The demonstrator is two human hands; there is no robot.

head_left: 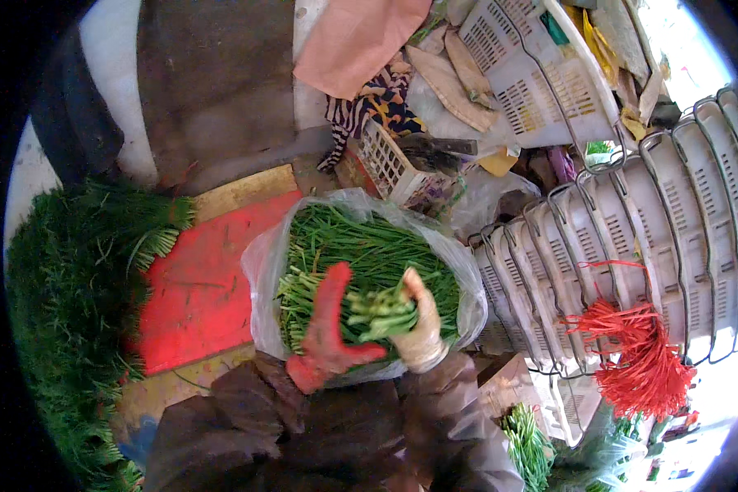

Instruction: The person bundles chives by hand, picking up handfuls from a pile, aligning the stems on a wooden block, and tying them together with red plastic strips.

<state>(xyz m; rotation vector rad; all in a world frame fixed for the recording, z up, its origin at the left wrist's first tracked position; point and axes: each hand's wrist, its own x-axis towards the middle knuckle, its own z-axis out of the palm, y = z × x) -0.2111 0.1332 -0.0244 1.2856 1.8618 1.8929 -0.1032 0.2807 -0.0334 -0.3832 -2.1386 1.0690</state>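
Observation:
In front of me, a clear plastic bag lines a round opening and is filled with long, thin green stalks that look like chives. My right hand, in a cream glove, grips a bunch of green stalks with its cut ends pointing left, above the bag. Beside those ends is my left hand, in a red glove, its thumb spread from its straight fingers and nothing visible between them. What lies beneath the hands is partly hidden.
Feathery dark green bunches are piled at the left by a red board. Stacked white crates with metal handles line the right; red ties hang from them. A small crate and a large tilted crate stand behind.

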